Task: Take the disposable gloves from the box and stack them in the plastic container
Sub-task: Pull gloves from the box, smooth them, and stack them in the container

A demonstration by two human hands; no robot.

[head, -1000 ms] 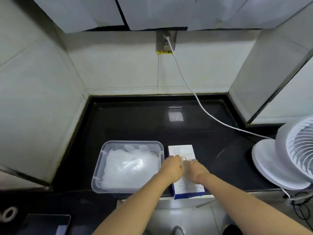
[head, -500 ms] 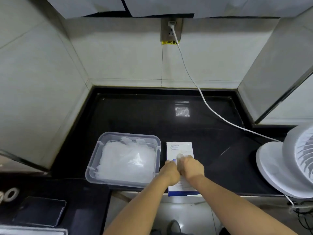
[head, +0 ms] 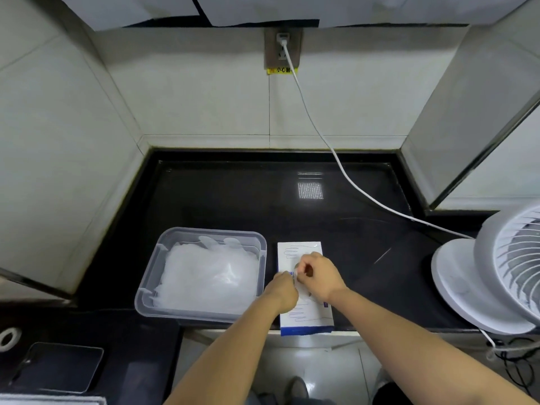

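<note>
A rectangular, clear plastic container [head: 201, 276] with rounded corners sits on the glossy black counter [head: 233, 200], holding a heap of thin, translucent, crinkled disposable gloves [head: 209, 276]. Just beside it on the right lies a flat white cardboard glove box [head: 304, 320] with blue edging and printed glove outlines, its near end at the counter's front edge. Both hands meet over the box's middle: the left hand [head: 283, 292] and the right hand [head: 320, 276] pinch a small fold of clear film between them, presumably a glove, though blurred.
</note>
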